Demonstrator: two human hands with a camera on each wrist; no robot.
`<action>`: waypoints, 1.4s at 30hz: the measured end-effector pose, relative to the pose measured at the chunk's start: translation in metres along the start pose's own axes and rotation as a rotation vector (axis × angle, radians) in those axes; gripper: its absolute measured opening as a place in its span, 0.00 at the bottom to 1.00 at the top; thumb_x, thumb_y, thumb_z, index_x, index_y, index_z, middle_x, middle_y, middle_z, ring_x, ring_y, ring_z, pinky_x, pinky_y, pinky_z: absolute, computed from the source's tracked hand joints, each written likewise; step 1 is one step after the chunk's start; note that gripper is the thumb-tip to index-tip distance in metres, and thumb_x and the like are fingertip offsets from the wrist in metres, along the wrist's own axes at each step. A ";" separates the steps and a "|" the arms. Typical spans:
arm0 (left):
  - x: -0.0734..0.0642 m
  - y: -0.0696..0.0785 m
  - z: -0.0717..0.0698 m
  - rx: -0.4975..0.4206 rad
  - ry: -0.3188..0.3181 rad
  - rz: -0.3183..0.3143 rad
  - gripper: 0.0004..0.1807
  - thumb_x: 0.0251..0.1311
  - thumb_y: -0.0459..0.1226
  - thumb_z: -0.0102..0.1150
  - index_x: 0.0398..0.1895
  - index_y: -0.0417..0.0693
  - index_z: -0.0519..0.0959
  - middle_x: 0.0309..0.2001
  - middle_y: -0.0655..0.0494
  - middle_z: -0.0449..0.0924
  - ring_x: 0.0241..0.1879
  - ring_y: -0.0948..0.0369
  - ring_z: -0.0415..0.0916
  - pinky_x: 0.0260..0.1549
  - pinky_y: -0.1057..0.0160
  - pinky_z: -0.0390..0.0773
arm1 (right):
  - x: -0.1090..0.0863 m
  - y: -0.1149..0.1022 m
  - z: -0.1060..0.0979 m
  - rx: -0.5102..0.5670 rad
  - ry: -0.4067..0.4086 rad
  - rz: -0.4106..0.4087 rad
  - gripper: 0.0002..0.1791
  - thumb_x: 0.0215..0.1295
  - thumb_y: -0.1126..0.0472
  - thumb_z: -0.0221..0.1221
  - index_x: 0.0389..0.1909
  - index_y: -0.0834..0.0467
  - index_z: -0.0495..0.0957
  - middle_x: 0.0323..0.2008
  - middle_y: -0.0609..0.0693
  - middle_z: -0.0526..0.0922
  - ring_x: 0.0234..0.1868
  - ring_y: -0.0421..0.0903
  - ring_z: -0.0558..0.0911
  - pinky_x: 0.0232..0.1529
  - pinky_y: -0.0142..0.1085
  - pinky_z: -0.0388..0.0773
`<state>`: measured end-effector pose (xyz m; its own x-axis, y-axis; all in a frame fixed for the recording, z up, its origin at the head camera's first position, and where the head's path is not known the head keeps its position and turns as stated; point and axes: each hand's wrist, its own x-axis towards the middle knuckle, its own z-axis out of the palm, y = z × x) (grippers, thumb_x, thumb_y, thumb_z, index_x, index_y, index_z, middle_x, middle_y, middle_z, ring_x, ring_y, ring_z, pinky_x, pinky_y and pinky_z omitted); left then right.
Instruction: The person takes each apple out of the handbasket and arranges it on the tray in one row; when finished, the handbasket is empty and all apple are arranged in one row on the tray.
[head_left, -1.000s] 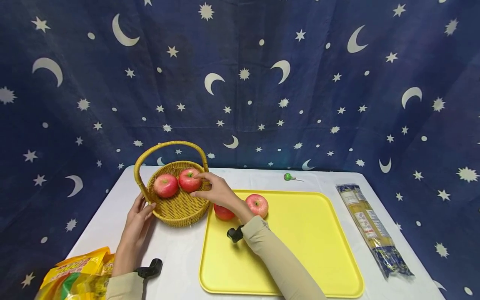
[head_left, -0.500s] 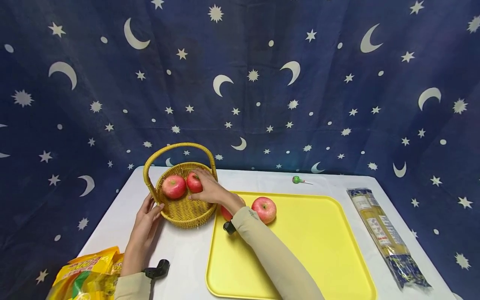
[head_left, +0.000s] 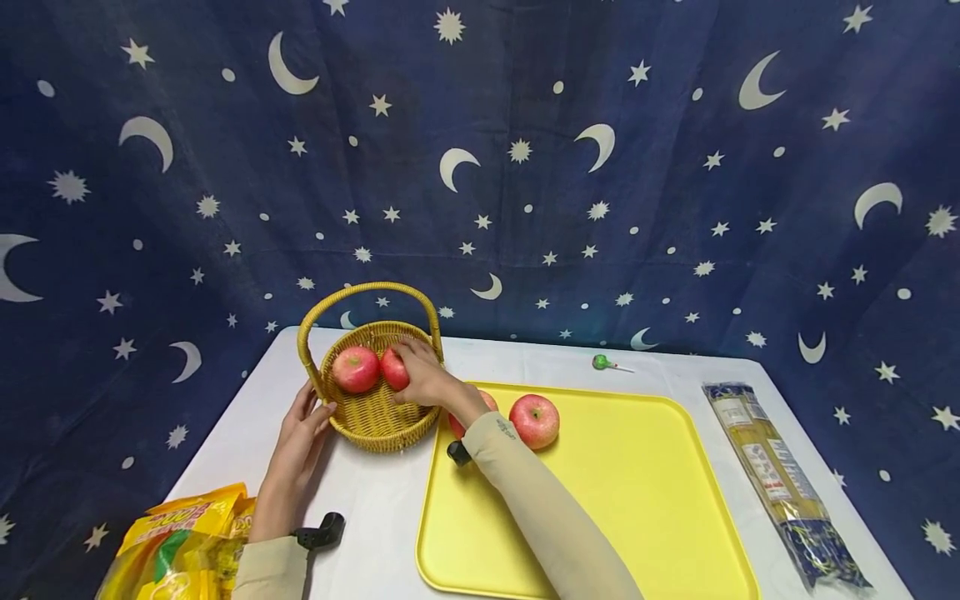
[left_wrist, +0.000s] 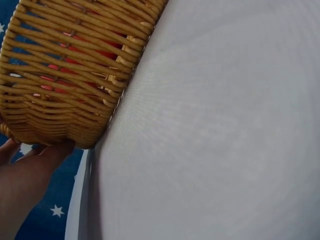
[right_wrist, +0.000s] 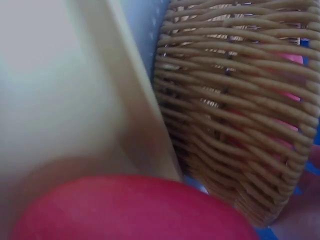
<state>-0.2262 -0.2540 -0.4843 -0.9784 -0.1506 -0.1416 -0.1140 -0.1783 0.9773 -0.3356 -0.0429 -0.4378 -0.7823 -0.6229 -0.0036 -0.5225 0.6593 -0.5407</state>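
A woven wicker basket point(head_left: 375, 417) with an arched handle stands at the back left of the table. My left hand point(head_left: 295, 442) holds its left side, thumb up at the rim; in the left wrist view the fingers lie against the weave. Inside, a red apple point(head_left: 356, 369) sits at the left. Beside it is a second apple point(head_left: 393, 369), gripped by my right hand point(head_left: 429, 379), which reaches in over the right rim and covers part of it. The right wrist view shows the basket's outer wall point(right_wrist: 235, 100) and an apple point(right_wrist: 135, 210) close below.
A yellow tray point(head_left: 615, 492) lies right of the basket. One apple point(head_left: 535, 421) rests on it; another apple point(head_left: 487, 401) is partly hidden behind my right wrist. Around it are a green lollipop point(head_left: 600, 362), a long pasta packet point(head_left: 776, 475) and yellow snack bags point(head_left: 180, 542).
My right hand has lowered its apple deeper into the basket, its fingers now covering more of it. The left hand stays on the basket. The whole head view has shifted.
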 end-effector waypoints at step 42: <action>-0.011 0.002 0.002 0.013 0.006 -0.028 0.41 0.78 0.32 0.43 0.85 0.59 0.37 0.85 0.61 0.29 0.83 0.58 0.38 0.80 0.54 0.48 | -0.069 -0.005 0.001 0.359 0.325 -0.015 0.49 0.52 0.51 0.78 0.74 0.56 0.66 0.62 0.52 0.76 0.61 0.51 0.78 0.64 0.45 0.79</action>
<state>-0.2164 -0.2507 -0.4809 -0.9737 -0.1517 -0.1698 -0.1435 -0.1702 0.9749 -0.2790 -0.0034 -0.4356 -0.8711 -0.4296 0.2381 -0.4289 0.4291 -0.7949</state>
